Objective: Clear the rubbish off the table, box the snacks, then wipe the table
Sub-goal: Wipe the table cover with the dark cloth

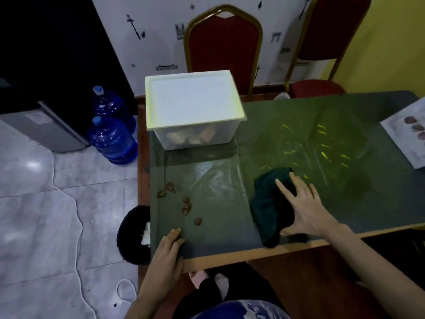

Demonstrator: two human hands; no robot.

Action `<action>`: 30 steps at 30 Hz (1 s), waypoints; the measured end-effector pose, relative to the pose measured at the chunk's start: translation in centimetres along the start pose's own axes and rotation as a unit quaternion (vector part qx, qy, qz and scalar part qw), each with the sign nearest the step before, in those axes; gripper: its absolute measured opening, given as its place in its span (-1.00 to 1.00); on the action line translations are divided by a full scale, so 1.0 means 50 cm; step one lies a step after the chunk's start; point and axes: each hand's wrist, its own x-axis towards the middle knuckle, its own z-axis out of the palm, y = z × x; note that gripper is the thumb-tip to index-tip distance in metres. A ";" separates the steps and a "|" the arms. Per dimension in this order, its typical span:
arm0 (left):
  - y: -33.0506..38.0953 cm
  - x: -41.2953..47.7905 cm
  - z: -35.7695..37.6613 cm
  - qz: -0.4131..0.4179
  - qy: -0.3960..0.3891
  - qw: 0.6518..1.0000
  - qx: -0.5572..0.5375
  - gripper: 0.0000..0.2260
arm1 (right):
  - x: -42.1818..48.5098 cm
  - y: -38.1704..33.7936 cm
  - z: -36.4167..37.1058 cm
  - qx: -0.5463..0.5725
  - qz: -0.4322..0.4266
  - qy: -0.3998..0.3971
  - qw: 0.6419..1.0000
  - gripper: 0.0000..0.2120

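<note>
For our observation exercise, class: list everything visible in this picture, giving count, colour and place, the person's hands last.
table: one, green top, centre.
storage box: one, clear with white lid, table's far left corner.
brown scraps: about six, brown, table's left part.
cloth: one, dark green, table's near edge.
printed sheet: one, white, table's right edge.
bin: one, black, floor left of table.
water bottles: two, blue, floor beyond bin.
chairs: two, red with gold frames, behind table.
left hand: one, fingers touching table near scraps.
right hand: one, flat on cloth.
</note>
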 end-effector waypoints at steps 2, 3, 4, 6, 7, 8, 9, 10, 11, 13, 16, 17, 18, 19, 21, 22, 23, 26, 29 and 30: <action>-0.003 -0.003 0.000 -0.002 -0.006 1.000 -0.003 -0.62 | 0.013 0.001 0.009 0.000 -0.004 -0.058 0.998 0.39; -0.003 -0.002 0.002 -0.005 -0.008 1.000 -0.003 -0.66 | 0.020 -0.006 0.015 0.008 0.000 -0.076 0.997 0.39; -0.004 -0.002 0.004 -0.007 -0.007 1.000 -0.004 -0.67 | 0.027 -0.018 0.021 0.021 0.009 -0.079 0.997 0.36; -0.001 -0.001 0.005 -0.012 -0.004 1.000 -0.009 -0.66 | 0.042 -0.046 0.029 0.047 0.041 -0.044 0.997 0.25; 0.002 -0.001 0.006 -0.013 -0.001 1.000 -0.011 -0.66 | 0.046 -0.057 0.030 0.051 0.056 -0.019 0.997 0.16; 0.004 0.000 0.007 -0.014 0.002 1.000 -0.012 -0.64 | 0.047 -0.068 0.029 0.051 0.064 0.000 0.997 0.07; 0.005 -0.004 0.007 -0.021 0.006 1.000 -0.013 -0.61 | 0.048 -0.083 0.031 0.047 0.059 0.010 0.997 -0.02; 0.005 -0.006 0.010 -0.024 0.005 1.000 -0.014 -0.59 | 0.046 -0.094 0.036 0.046 0.050 0.012 0.998 -0.11; 0.007 -0.007 0.013 -0.025 0.000 1.000 -0.013 -0.58 | 0.035 -0.105 0.047 0.052 0.046 0.008 0.998 -0.19; 0.006 -0.010 0.009 -0.033 0.002 0.999 -0.011 -0.58 | 0.024 -0.139 0.064 0.065 0.030 0.005 0.997 -0.30; 0.005 -0.007 0.012 -0.032 0.012 0.999 0.002 -0.60 | 0.012 -0.211 0.082 0.086 0.017 0.021 0.996 -0.33; 0.003 -0.007 0.014 -0.029 0.024 0.999 0.008 -0.60 | 0.012 -0.245 0.085 0.084 0.010 0.024 0.996 -0.33; 0.004 -0.007 0.017 -0.025 0.033 0.999 0.015 -0.61 | 0.013 -0.279 0.089 0.088 0.007 0.030 0.996 -0.34; 0.004 -0.009 0.021 -0.025 0.037 0.999 0.021 -0.61 | 0.018 -0.315 0.091 0.096 0.008 0.036 0.995 -0.35; 0.005 -0.008 0.025 -0.024 0.046 0.998 0.032 -0.64 | 0.032 -0.379 0.086 0.113 0.018 0.046 0.992 -0.35; 0.005 -0.007 0.028 -0.023 0.052 0.998 0.038 -0.66 | 0.043 -0.408 0.080 0.118 0.023 0.049 0.992 -0.35; 0.004 -0.007 0.030 -0.027 0.052 0.998 0.039 -0.67 | 0.054 -0.433 0.072 0.125 0.024 0.051 0.991 -0.36; -0.002 -0.011 0.032 -0.038 0.038 0.998 0.022 -0.62 | 0.092 -0.488 0.042 0.137 -0.002 0.061 0.989 -0.42; -0.022 -0.028 0.033 -0.052 0.078 0.996 0.007 -0.73 | 0.125 -0.487 0.013 0.123 -0.036 0.088 0.988 -0.42; -0.030 -0.034 0.030 -0.074 0.095 0.993 -0.002 -0.74 | 0.135 -0.473 0.003 0.121 -0.039 0.100 0.987 -0.41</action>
